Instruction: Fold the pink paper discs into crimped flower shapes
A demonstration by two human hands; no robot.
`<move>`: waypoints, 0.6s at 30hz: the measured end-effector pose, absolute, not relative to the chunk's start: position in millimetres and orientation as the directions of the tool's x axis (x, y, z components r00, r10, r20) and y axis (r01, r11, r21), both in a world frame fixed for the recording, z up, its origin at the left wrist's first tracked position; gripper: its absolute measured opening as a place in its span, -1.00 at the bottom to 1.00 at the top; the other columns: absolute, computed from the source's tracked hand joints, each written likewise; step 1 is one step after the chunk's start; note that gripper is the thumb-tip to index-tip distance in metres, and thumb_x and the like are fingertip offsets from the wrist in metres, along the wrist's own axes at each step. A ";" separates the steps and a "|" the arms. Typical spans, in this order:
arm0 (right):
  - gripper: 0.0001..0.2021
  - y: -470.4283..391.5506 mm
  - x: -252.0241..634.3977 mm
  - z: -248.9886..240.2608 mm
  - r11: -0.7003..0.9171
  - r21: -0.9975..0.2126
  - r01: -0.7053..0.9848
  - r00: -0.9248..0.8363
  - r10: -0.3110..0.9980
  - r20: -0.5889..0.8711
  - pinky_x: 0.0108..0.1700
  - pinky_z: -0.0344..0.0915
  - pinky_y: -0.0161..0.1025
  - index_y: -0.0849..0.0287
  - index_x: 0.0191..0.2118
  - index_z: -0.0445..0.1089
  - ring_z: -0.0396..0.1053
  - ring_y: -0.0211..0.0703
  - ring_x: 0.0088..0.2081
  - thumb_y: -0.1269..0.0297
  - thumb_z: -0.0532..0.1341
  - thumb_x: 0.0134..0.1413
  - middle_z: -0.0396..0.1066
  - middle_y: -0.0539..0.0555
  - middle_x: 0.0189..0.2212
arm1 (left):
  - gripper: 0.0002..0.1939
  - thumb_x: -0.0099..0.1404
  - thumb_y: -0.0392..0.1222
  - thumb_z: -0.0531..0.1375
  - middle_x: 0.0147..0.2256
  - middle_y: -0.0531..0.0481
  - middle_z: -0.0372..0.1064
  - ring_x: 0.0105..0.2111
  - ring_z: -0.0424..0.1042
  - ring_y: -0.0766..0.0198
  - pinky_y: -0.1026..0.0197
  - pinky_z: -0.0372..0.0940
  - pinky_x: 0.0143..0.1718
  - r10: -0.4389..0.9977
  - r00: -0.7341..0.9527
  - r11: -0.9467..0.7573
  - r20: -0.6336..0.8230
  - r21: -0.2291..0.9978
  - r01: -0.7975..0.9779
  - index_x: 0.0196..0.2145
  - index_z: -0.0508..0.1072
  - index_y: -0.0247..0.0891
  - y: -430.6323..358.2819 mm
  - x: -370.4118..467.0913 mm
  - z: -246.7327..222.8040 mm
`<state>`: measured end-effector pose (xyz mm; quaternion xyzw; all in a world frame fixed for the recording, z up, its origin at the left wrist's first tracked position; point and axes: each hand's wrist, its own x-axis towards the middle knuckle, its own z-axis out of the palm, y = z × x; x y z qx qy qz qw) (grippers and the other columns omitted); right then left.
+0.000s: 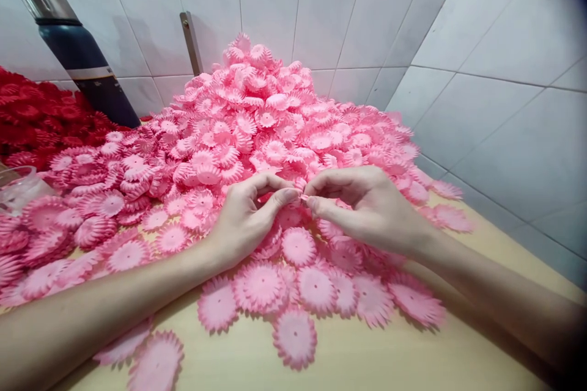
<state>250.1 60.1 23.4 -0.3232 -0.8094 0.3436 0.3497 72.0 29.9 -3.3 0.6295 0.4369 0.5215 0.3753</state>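
My left hand (257, 211) and my right hand (362, 204) meet at the fingertips just in front of a tall heap of pink scalloped discs (270, 116). Both pinch a small pink piece (302, 195) between thumb and index finger; most of it is hidden by the fingers. Many of the discs have a small hole at the centre. Below my hands, several discs lie flat, among them one pink disc (296, 338) nearest the front and another (156, 361) at the lower left.
A dark blue bottle (92, 61) with a metal cap leans at the back left, beside a red heap (36, 113). A clear plastic cup (22, 189) is at the left edge. White tiled walls (270, 0) bound the pale table (238, 360); a metal strip (191, 43) stands against the back wall.
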 end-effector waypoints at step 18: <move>-0.91 65.1 255.1 22.2 0.418 -0.888 0.192 -0.523 0.809 0.268 -0.51 0.21 -0.34 0.17 -0.53 0.37 0.26 -0.29 -0.54 0.45 0.18 -0.10 0.33 -0.05 -0.60 | -0.76 0.17 -0.05 0.33 -0.46 0.04 0.44 -0.48 0.35 0.40 0.37 0.24 -0.43 0.974 0.093 -0.203 0.207 0.978 -0.051 -0.39 0.50 -0.32 34.0 70.7 -5.7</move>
